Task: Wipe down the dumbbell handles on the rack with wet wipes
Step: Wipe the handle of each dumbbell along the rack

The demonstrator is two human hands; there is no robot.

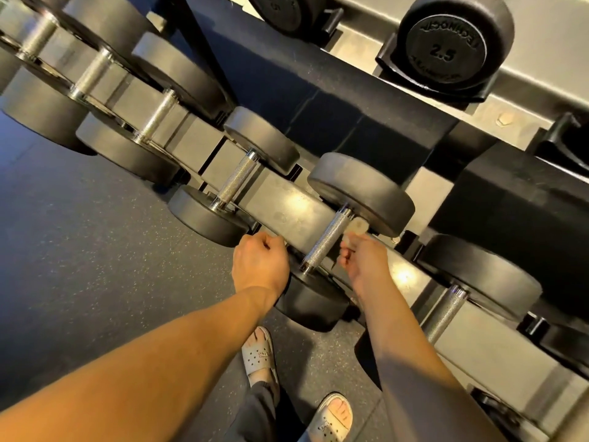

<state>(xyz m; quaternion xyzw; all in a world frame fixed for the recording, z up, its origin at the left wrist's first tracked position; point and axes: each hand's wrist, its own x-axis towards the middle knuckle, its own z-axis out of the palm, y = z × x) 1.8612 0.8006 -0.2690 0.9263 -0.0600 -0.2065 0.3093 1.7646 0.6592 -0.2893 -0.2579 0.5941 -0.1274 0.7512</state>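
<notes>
Knurled chrome dumbbell handle (326, 240) is seen mid-frame on the grey metal rack (287, 199), between the hands. A crumpled pale wet wipe (356, 226) is pinched against it by the right hand (363, 261). The left hand (259, 261) is curled just left of it; whether it holds anything cannot be told.

Head view, close above rack (288, 204)

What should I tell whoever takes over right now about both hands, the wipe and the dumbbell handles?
Left hand: fingers curled beside the near end of the centre handle; whether it holds anything is hidden.
Right hand: pinches the wet wipe just right of that handle's far end; contact unclear.
Done: no telling which handles are already wiped.
Left: wipe the centre handle, then the others along the rack.
</notes>
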